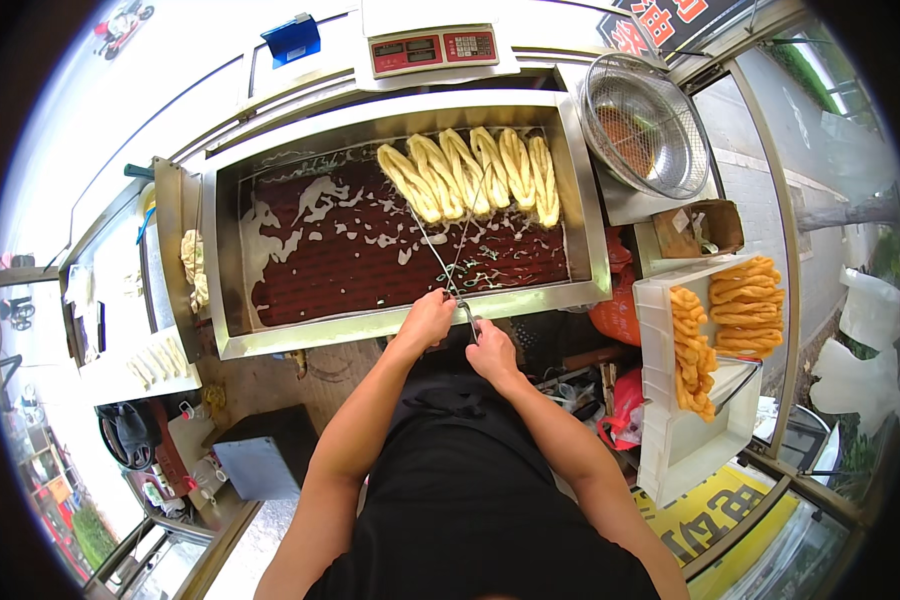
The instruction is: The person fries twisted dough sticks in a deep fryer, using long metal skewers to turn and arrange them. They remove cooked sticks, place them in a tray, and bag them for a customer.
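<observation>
My left hand (430, 318) and my right hand (493, 352) are both closed on long metal tongs (467, 314) at the near rim of a rectangular fryer (410, 318). The tongs' two thin arms spread away from me over dark oil (340, 265). Their tips reach a row of several pale, twisted dough sticks (460, 175) floating side by side at the far right. Whether the tips grip a stick or only touch it, I cannot tell. My left hand is nearer the oil, while the right one sits lower on the handles.
Right of the fryer are a wire strainer in a metal bowl (635, 130), a cardboard box (698, 230) and a white tray (660, 440) with golden fried dough sticks (745, 305). A red scale (434, 50) stands behind. Raw dough strips (157, 362) lie at left.
</observation>
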`<state>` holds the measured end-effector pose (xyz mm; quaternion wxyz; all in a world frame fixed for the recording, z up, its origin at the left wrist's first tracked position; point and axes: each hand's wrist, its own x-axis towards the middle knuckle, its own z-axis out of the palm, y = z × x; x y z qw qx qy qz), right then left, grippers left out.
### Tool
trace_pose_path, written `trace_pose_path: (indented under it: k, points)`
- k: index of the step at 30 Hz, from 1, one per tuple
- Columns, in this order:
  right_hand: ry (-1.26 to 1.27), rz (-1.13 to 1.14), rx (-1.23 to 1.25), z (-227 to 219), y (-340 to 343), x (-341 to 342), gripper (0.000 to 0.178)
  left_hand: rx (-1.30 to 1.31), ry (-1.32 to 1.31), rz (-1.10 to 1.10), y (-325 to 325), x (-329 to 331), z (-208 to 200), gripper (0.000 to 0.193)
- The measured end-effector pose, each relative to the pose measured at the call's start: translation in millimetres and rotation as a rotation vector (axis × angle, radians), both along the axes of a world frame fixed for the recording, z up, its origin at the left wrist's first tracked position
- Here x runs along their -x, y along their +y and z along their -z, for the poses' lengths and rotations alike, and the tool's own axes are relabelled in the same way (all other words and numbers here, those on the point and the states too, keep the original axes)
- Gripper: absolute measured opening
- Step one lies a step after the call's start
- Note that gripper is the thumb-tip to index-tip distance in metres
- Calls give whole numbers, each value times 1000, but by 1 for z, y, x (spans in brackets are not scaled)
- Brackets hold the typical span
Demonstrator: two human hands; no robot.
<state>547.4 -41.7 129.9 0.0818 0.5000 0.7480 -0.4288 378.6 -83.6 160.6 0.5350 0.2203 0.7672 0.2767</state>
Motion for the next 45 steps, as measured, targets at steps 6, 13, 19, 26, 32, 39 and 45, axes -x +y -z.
trace_pose_path:
  k: [6,13,19,26,32,39,45]
  points:
    - [-9,-1,8,1,-3,2,41,67,-39,22,17,2,8,28]
    - [-19,-6,19,-6,1,5,40,-275,-1088,-439,-11,18,3,27]
    - [-25,2,32,-7,2,5,40,-55,-539,-270,-17,21,-8,24]
    - [22,17,16,-6,6,1,42,-50,-154,-311,-53,27,-6,22]
    - [49,15,11,1,1,-8,43,17,8,-437,-94,72,9,24]
    - [75,-7,-44,8,-1,-4,39,60,125,-250,-75,75,12,27]
    - [111,38,-85,19,3,4,38,23,183,-139,-67,68,27,28]
